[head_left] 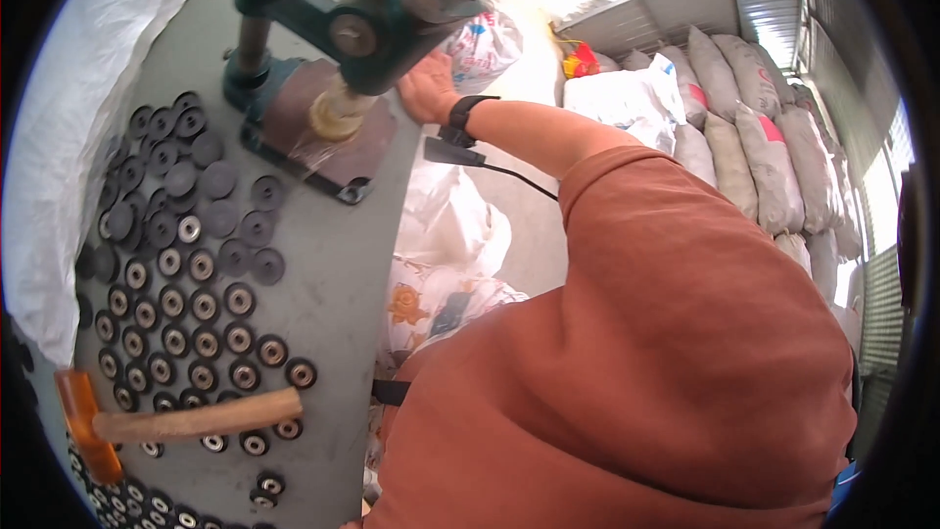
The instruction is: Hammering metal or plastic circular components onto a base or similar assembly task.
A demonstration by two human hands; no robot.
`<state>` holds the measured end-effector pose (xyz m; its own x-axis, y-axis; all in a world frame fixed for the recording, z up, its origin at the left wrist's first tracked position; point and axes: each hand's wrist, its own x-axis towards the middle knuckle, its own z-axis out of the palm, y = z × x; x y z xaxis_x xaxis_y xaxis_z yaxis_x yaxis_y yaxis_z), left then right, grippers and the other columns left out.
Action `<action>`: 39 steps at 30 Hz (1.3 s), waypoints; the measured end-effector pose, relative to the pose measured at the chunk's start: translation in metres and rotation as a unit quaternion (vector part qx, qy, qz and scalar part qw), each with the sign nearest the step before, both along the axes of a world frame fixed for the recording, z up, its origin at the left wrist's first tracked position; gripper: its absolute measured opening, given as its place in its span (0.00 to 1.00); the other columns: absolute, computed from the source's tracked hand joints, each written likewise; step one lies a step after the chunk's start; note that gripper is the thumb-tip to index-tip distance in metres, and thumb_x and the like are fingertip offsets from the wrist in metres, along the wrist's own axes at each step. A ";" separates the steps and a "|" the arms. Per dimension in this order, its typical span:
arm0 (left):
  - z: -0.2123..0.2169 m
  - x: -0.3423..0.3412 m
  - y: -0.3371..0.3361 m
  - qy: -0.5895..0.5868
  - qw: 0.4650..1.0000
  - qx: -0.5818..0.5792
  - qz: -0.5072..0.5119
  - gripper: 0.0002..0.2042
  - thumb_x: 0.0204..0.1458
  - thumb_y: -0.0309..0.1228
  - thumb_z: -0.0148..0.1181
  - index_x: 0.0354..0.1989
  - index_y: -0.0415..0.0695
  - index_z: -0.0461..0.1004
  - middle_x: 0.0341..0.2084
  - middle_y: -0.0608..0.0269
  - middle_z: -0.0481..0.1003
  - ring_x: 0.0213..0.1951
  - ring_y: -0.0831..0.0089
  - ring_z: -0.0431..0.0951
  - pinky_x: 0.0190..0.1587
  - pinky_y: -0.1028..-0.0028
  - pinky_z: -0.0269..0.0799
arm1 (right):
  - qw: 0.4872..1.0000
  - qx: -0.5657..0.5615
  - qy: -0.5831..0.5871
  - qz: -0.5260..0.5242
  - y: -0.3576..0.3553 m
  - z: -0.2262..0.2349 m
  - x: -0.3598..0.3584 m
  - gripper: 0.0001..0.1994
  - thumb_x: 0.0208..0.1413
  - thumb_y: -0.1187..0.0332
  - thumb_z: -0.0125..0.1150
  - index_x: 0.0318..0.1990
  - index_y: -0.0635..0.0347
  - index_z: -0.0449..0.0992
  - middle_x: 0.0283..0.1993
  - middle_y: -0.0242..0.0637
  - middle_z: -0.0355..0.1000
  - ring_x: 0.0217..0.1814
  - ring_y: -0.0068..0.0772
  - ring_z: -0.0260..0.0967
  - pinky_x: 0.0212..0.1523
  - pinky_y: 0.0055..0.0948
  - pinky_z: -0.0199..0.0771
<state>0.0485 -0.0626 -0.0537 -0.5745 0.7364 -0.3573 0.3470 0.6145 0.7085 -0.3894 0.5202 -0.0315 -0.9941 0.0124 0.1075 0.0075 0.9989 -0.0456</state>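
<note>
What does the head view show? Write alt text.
A person's bare hand is beside a green press, partly hidden by it. Round black parts and a wooden-handled mallet lie on a grey table; sacks are stacked beyond.

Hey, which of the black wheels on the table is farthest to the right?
The silver-centred wheel just above the tip of the hammer's wooden handle; every other wheel lies farther left.

Bare right forearm [539, 131] stretched out, right hand [427, 88] partly hidden, fingertips obscured; grip unclear
</note>
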 end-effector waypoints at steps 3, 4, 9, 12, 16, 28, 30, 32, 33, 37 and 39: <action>-0.002 0.013 -0.009 0.055 0.998 -0.005 -0.009 0.17 0.49 0.38 0.51 0.48 0.52 0.72 0.25 0.60 0.70 0.26 0.61 0.73 0.20 0.64 0.67 | 1.000 -0.021 -0.006 -0.007 -0.003 0.005 0.006 0.23 0.55 0.58 0.46 0.58 0.52 0.61 0.64 0.44 0.54 0.66 0.47 0.47 0.63 0.47 0.45; 0.008 0.005 -0.004 0.030 0.999 -0.032 -0.010 0.17 0.49 0.39 0.52 0.46 0.50 0.73 0.27 0.57 0.71 0.28 0.59 0.73 0.23 0.63 0.68 | 0.999 -0.033 0.009 -0.006 -0.003 0.006 0.007 0.23 0.55 0.58 0.46 0.58 0.52 0.61 0.63 0.44 0.54 0.66 0.47 0.47 0.63 0.47 0.45; 0.038 -0.036 0.037 0.087 0.993 -0.059 0.062 0.11 0.49 0.40 0.55 0.37 0.48 0.74 0.22 0.57 0.68 0.24 0.59 0.70 0.22 0.63 0.66 | 0.996 -0.033 0.080 0.016 0.001 -0.001 0.009 0.23 0.55 0.56 0.45 0.58 0.53 0.62 0.63 0.43 0.55 0.66 0.48 0.47 0.63 0.47 0.45; 0.052 -0.053 0.061 0.172 0.977 -0.042 0.117 0.08 0.50 0.39 0.57 0.29 0.48 0.74 0.17 0.59 0.65 0.18 0.61 0.66 0.18 0.64 0.63 | 0.994 -0.048 0.093 0.028 0.002 -0.005 0.007 0.24 0.55 0.55 0.45 0.58 0.53 0.62 0.63 0.43 0.55 0.66 0.48 0.47 0.63 0.47 0.44; 0.064 -0.056 0.073 0.208 0.964 -0.086 0.145 0.13 0.52 0.43 0.56 0.26 0.46 0.74 0.18 0.57 0.67 0.19 0.58 0.69 0.20 0.62 0.65 | 0.993 -0.056 0.099 0.030 0.013 -0.002 0.006 0.25 0.56 0.53 0.43 0.59 0.54 0.62 0.65 0.43 0.53 0.68 0.47 0.45 0.63 0.48 0.42; -0.003 -0.110 0.124 0.067 0.996 -0.051 0.007 0.12 0.51 0.42 0.56 0.26 0.46 0.75 0.19 0.56 0.70 0.22 0.57 0.71 0.23 0.61 0.66 | 0.675 -0.393 -0.582 -0.227 0.114 -0.085 0.302 0.36 0.57 0.36 0.37 0.58 0.56 0.66 0.53 0.40 0.69 0.54 0.37 0.65 0.54 0.34 0.65; -0.010 -0.110 0.129 0.044 0.997 -0.061 0.008 0.12 0.50 0.41 0.56 0.25 0.46 0.76 0.19 0.56 0.70 0.22 0.56 0.71 0.24 0.61 0.66 | 0.581 -0.460 -0.630 -0.232 0.101 -0.107 0.344 0.37 0.55 0.33 0.36 0.60 0.53 0.65 0.58 0.39 0.66 0.57 0.37 0.63 0.59 0.35 0.60; -0.010 -0.101 0.125 0.019 0.996 -0.085 0.028 0.12 0.50 0.41 0.56 0.25 0.46 0.76 0.20 0.56 0.70 0.23 0.56 0.71 0.25 0.60 0.67 | 0.652 -0.336 -0.661 -0.159 0.086 -0.077 0.342 0.29 0.59 0.42 0.37 0.59 0.49 0.65 0.58 0.43 0.66 0.59 0.45 0.63 0.60 0.40 0.59; -0.006 -0.092 0.121 0.007 0.995 -0.095 0.041 0.12 0.50 0.41 0.56 0.25 0.46 0.76 0.20 0.56 0.71 0.23 0.56 0.72 0.25 0.60 0.67 | 0.698 -0.326 -0.636 -0.035 0.097 -0.071 0.352 0.25 0.60 0.46 0.39 0.58 0.49 0.66 0.58 0.43 0.66 0.58 0.46 0.64 0.59 0.39 0.60; 0.008 -0.052 0.118 -0.040 0.982 -0.140 0.122 0.12 0.49 0.41 0.56 0.25 0.46 0.76 0.20 0.55 0.71 0.24 0.55 0.72 0.26 0.60 0.67 | 0.663 -0.344 -0.663 -0.047 0.128 -0.103 0.382 0.22 0.59 0.53 0.44 0.53 0.57 0.71 0.55 0.41 0.70 0.55 0.40 0.66 0.58 0.35 0.62; 0.014 -0.023 0.117 -0.070 0.971 -0.157 0.169 0.12 0.49 0.40 0.56 0.25 0.46 0.76 0.20 0.55 0.72 0.24 0.55 0.73 0.26 0.60 0.67 | 0.598 -0.322 -0.734 0.013 0.120 -0.087 0.352 0.20 0.56 0.56 0.50 0.50 0.58 0.73 0.49 0.43 0.73 0.50 0.39 0.70 0.53 0.32 0.66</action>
